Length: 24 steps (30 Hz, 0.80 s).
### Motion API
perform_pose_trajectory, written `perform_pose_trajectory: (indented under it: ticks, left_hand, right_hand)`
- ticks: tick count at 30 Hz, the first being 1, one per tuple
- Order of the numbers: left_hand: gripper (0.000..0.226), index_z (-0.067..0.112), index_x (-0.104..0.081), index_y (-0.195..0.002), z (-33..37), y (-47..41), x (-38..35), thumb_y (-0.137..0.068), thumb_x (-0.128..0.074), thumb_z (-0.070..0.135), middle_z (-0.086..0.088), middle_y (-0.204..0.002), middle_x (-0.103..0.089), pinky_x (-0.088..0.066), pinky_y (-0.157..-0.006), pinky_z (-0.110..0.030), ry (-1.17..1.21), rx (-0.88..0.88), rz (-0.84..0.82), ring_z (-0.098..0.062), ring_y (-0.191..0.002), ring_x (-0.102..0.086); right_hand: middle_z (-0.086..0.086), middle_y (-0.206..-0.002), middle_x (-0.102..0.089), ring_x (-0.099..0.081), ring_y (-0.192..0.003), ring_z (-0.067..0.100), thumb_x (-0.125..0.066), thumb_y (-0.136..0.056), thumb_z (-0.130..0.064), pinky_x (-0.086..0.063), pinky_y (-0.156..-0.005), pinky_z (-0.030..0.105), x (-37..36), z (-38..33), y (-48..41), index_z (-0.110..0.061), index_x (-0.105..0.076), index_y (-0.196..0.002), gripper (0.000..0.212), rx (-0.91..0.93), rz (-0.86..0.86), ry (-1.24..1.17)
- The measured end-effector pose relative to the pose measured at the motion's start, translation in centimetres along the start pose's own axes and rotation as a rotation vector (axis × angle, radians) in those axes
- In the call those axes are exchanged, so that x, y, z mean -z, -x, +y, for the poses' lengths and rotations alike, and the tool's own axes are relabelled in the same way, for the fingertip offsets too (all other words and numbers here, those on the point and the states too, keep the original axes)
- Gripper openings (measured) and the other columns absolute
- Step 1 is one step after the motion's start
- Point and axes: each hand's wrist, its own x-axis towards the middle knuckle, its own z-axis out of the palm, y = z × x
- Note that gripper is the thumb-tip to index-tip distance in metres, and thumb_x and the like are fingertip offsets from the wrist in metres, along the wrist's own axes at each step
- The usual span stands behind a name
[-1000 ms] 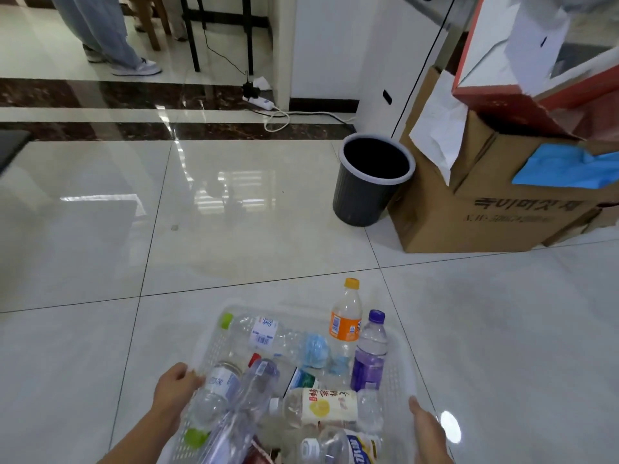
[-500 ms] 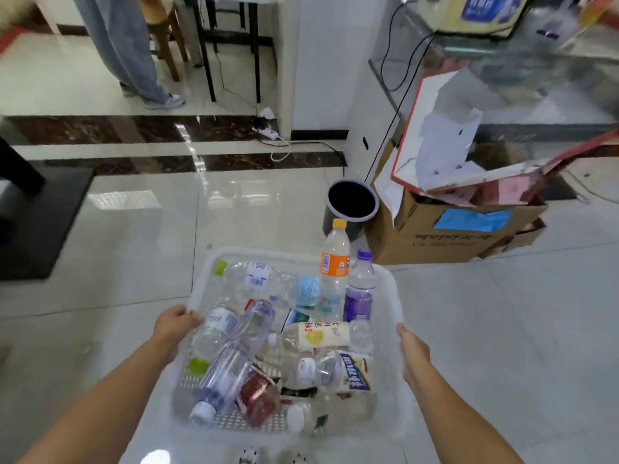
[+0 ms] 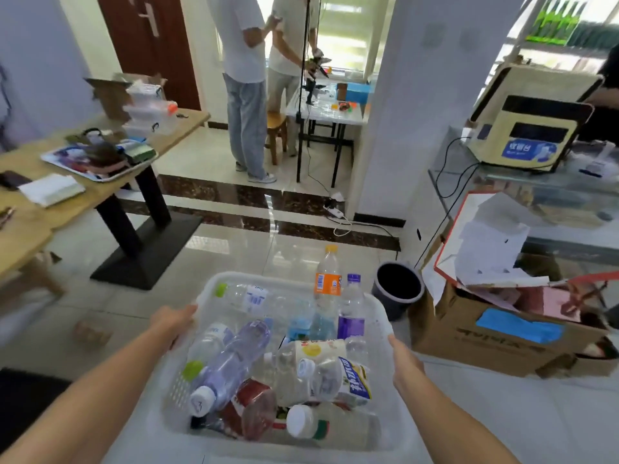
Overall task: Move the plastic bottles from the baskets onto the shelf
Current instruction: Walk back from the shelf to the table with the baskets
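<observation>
- Fingers [image 3: 189,312] of my left hand [image 3: 174,321] curl over the left rim of the basket [image 3: 380,308]; my right hand [image 3: 403,363] clamps the right rim, thumb on top, its other fingers hidden beneath
- One grip on each side, I judge, keeps the load level and off the floor
- Every one of the plastic bottles [image 3: 234,356] is in the basket between my wrists, most lying jumbled; none is on a shelf yet
- Two stand upright at the far side, the orange-labelled bottle [image 3: 328,284] and the purple-labelled bottle [image 3: 351,324] beside it; being tall, they would likely topple first if I tilt
- Just past the far right corner sits a dark bin [image 3: 397,289], with a cardboard box [image 3: 485,343] close beside it, so the right is tight
- On the left a wooden tabletop [image 3: 83,195] overhangs, its black pedestal base [image 3: 144,259] jutting onto the tiles; between base and bin lies an open lane of floor [image 3: 254,242]
- Farther on, a white pillar [image 3: 402,128] and a glass counter [image 3: 536,185] close off the right, while two people [image 3: 246,95] stand by a small table
- Shelving may sit at the top right corner, too blurred to tell
</observation>
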Motion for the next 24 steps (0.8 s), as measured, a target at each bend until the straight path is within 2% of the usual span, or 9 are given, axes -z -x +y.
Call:
perform_pose_trajectory:
  ticks: [2, 4, 6, 10, 14, 18, 20, 23, 24]
  left_hand:
    - [0.068, -0.017, -0.058, -0.116, -1.9, 1.1, 1.8, -0.093, -0.056, 0.047, -0.035, -0.118, -0.060, -0.051, -0.091, -0.048, 0.010, 0.040, 0.035, -0.045, -0.108, -0.060]
    - [0.067, -0.016, -0.062, -0.110, -3.8, 2.2, 3.5, -0.094, -0.054, 0.048, -0.034, -0.113, -0.062, -0.054, -0.084, -0.045, 0.043, 0.080, 0.085, -0.042, -0.102, -0.063]
    - [0.066, -0.014, -0.064, -0.106, -5.8, 3.4, 5.2, -0.095, -0.051, 0.050, -0.031, -0.107, -0.065, -0.054, -0.075, -0.040, 0.081, 0.129, 0.154, -0.039, -0.093, -0.066]
    - [0.068, -0.011, -0.062, -0.114, -9.6, 5.6, 8.9, -0.098, -0.039, 0.052, -0.028, -0.116, -0.063, -0.050, -0.086, -0.037, 0.091, 0.208, 0.274, -0.040, -0.105, -0.061]
    - [0.073, -0.006, -0.059, -0.122, -13.4, 7.0, 13.2, -0.097, -0.034, 0.058, -0.026, -0.123, -0.060, -0.050, -0.090, -0.041, 0.172, 0.258, 0.397, -0.041, -0.109, -0.059]
    - [0.072, -0.006, -0.057, -0.122, -17.1, 9.1, 17.6, -0.098, -0.031, 0.057, -0.026, -0.122, -0.059, -0.043, -0.072, -0.036, 0.260, 0.288, 0.531, -0.038, -0.093, -0.059]
    - [0.071, -0.005, -0.055, -0.124, -19.2, 10.3, 19.7, -0.099, -0.029, 0.055, -0.027, -0.124, -0.058, -0.042, -0.071, -0.037, 0.302, 0.297, 0.560, -0.037, -0.088, -0.057]
    - [0.068, -0.004, -0.054, -0.126, -22.7, 12.0, 23.3, -0.098, -0.032, 0.054, -0.027, -0.124, -0.058, -0.048, -0.083, -0.043, 0.369, 0.312, 0.620, -0.041, -0.103, -0.058]
    - [0.067, -0.002, -0.058, -0.121, -23.9, 12.7, 24.5, -0.096, -0.037, 0.056, -0.024, -0.118, -0.060, -0.049, -0.083, -0.042, 0.394, 0.312, 0.645, -0.039, -0.098, -0.060]
  right_hand:
    - [0.019, -0.127, -0.058, -0.058, -0.113, 0.034, -0.078, -0.077, -0.041, -0.047, -0.099, 0.044, -1.6, -0.4, 0.7, 0.002, -0.058, -0.122, 0.066, 0.024, -0.048, 0.030]
    - [0.020, -0.132, -0.055, -0.055, -0.119, 0.034, -0.077, -0.077, -0.039, -0.043, -0.103, 0.044, -3.4, -0.9, 1.8, 0.004, -0.055, -0.125, 0.068, 0.046, -0.080, 0.075]
    - [0.020, -0.128, -0.056, -0.055, -0.114, 0.036, -0.077, -0.077, -0.039, -0.045, -0.096, 0.042, -5.2, -1.5, 3.3, 0.004, -0.054, -0.124, 0.068, 0.068, -0.095, 0.126]
    - [0.019, -0.112, -0.058, -0.053, -0.090, 0.031, -0.077, -0.076, -0.042, -0.044, -0.079, 0.038, -9.0, -2.1, 6.9, 0.001, -0.056, -0.115, 0.062, 0.102, -0.159, 0.195]
    - [0.020, -0.119, -0.059, -0.058, -0.100, 0.035, -0.077, -0.077, -0.040, -0.050, -0.089, 0.043, -12.6, -2.0, 10.9, 0.000, -0.057, -0.120, 0.062, 0.116, -0.269, 0.236]
    - [0.020, -0.115, -0.061, -0.056, -0.086, 0.031, -0.077, -0.078, -0.035, -0.050, -0.082, 0.039, -16.3, -1.1, 15.8, 0.000, -0.058, -0.117, 0.056, 0.155, -0.380, 0.259]
    - [0.019, -0.116, -0.060, -0.057, -0.091, 0.031, -0.078, -0.078, -0.033, -0.050, -0.088, 0.040, -18.1, -0.5, 18.5, -0.001, -0.059, -0.118, 0.055, 0.185, -0.436, 0.263]
    - [0.018, -0.118, -0.060, -0.061, -0.102, 0.033, -0.078, -0.076, -0.033, -0.051, -0.089, 0.039, -20.6, 1.1, 22.9, 0.000, -0.054, -0.123, 0.062, 0.222, -0.513, 0.286]
    - [0.018, -0.119, -0.060, -0.061, -0.104, 0.033, -0.077, -0.077, -0.033, -0.051, -0.089, 0.038, -21.3, 1.7, 24.4, 0.000, -0.052, -0.125, 0.064, 0.240, -0.540, 0.293]
